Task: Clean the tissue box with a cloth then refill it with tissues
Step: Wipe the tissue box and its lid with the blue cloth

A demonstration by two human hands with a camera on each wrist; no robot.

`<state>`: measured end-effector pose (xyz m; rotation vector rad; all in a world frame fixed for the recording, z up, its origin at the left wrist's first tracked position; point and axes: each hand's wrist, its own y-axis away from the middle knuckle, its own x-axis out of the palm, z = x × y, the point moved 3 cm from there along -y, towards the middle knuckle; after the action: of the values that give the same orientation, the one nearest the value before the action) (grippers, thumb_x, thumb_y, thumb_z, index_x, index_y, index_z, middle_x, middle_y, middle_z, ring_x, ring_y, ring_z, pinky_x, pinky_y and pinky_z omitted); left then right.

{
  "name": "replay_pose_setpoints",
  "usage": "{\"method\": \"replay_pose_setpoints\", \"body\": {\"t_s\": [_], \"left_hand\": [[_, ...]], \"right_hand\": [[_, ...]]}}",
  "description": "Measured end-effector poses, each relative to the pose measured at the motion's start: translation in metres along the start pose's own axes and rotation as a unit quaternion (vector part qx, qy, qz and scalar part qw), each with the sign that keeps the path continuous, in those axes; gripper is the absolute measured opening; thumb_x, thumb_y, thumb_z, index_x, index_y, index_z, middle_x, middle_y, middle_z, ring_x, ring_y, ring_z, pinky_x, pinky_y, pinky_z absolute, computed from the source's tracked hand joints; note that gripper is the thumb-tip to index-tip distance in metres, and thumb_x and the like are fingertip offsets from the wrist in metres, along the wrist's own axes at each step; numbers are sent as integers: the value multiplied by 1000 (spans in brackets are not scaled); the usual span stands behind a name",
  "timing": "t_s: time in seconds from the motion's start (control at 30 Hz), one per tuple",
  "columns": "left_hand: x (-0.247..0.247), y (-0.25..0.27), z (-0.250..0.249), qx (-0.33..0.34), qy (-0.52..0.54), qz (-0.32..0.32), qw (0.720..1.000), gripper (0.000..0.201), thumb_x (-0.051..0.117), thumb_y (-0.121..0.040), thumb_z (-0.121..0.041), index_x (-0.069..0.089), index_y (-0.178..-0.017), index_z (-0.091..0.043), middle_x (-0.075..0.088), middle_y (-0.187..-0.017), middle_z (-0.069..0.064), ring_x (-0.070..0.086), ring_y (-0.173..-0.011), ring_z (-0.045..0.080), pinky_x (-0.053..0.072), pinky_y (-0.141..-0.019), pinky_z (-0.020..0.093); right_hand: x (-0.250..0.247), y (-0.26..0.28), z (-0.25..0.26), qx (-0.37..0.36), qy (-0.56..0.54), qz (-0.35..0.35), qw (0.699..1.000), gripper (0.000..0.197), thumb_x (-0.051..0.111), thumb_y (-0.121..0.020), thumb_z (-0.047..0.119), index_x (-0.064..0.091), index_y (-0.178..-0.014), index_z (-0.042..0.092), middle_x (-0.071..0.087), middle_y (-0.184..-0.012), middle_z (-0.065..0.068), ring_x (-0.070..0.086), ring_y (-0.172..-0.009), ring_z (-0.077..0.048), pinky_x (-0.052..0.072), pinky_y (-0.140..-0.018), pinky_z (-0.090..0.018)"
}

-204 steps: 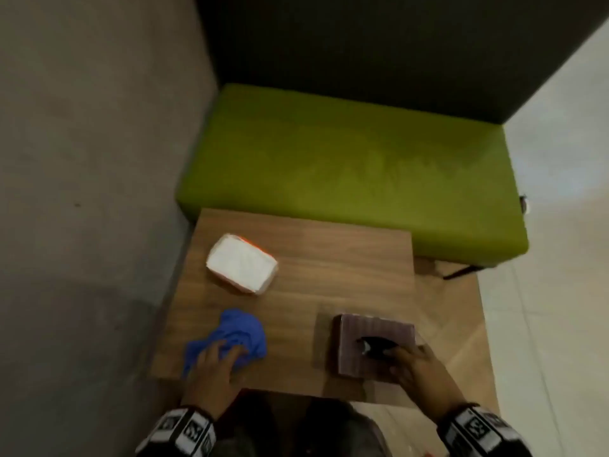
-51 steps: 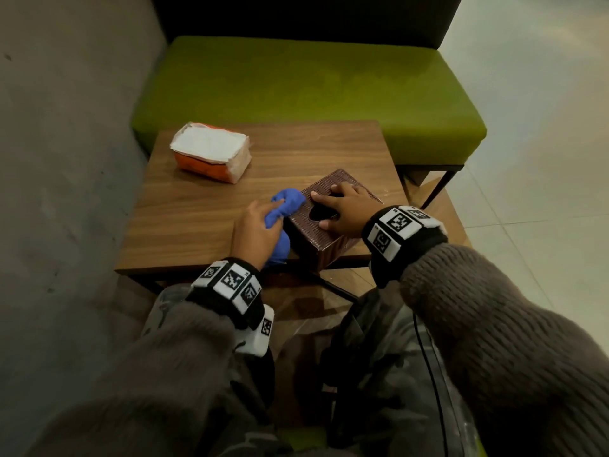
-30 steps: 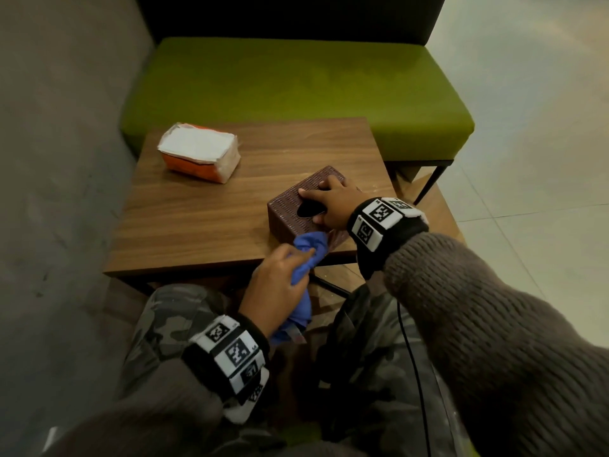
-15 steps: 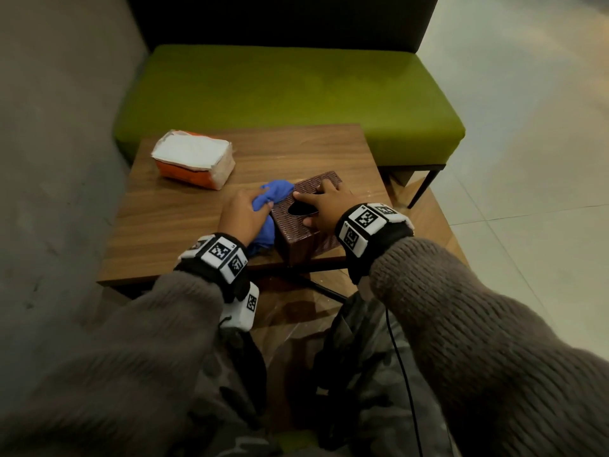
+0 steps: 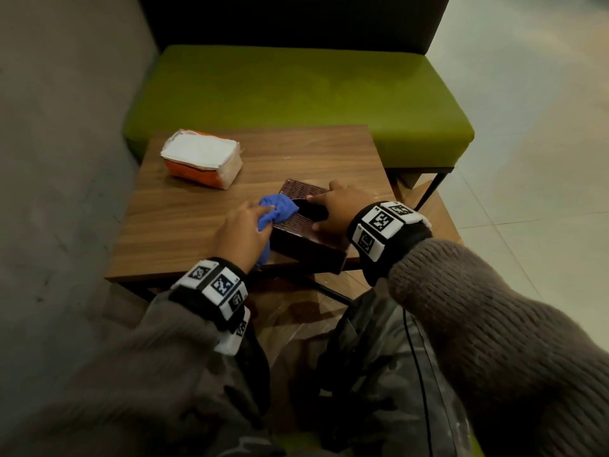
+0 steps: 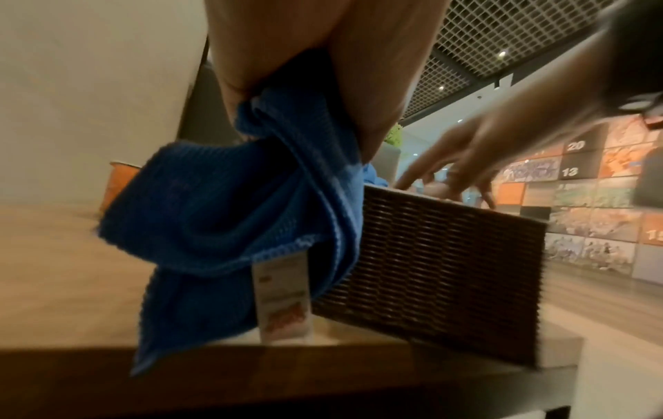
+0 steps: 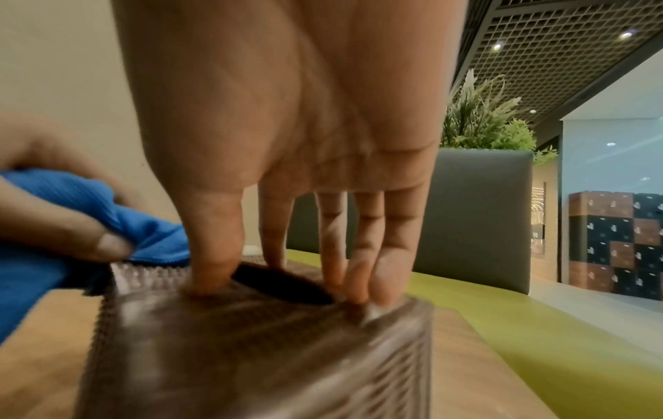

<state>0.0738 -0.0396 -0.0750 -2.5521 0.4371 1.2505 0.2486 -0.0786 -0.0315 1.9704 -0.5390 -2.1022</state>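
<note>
A dark brown woven tissue box (image 5: pixel 306 239) (image 6: pixel 441 272) (image 7: pixel 258 354) sits at the near right of the wooden table (image 5: pixel 184 225), one corner past the table's front edge. My left hand (image 5: pixel 242 232) grips a bunched blue cloth (image 5: pixel 278 209) (image 6: pixel 229 226) (image 7: pixel 71 226) and presses it on the box's top left edge. My right hand (image 5: pixel 336 209) (image 7: pixel 287 170) rests on the box top with straight fingers (image 7: pixel 362 255) beside the dark oval opening (image 5: pixel 311 209) (image 7: pixel 283 286). A pack of white tissues in orange wrap (image 5: pixel 202 158) lies at the table's far left.
A green bench (image 5: pixel 296 94) with a dark backrest stands behind the table. A grey wall (image 5: pixel 59 159) runs along the left. Pale tiled floor (image 5: pixel 534 159) lies to the right. My knees are under the table's near edge.
The left hand carried the cloth from the box's near side up along its left side onto the top. The right hand has stayed on the box top.
</note>
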Motion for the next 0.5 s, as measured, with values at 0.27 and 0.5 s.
{"method": "replay_pose_setpoints", "body": {"t_s": [0.27, 0.5], "left_hand": [[-6, -3, 4, -9, 96, -46, 994, 18, 61, -87, -9, 69, -99, 0, 63, -103, 20, 59, -94, 30, 37, -73, 22], [19, 52, -4, 14, 161, -44, 986, 21, 60, -84, -2, 66, -104, -3, 53, -93, 4, 54, -83, 14, 36, -68, 6]], "right_hand": [[10, -5, 15, -66, -38, 1, 997, 88, 74, -83, 25, 22, -154, 19, 35, -151, -11, 34, -137, -32, 33, -108, -38], [8, -8, 15, -59, -48, -8, 997, 87, 74, -83, 26, 24, -153, 13, 37, -151, -11, 35, -138, -30, 32, -108, -36]]}}
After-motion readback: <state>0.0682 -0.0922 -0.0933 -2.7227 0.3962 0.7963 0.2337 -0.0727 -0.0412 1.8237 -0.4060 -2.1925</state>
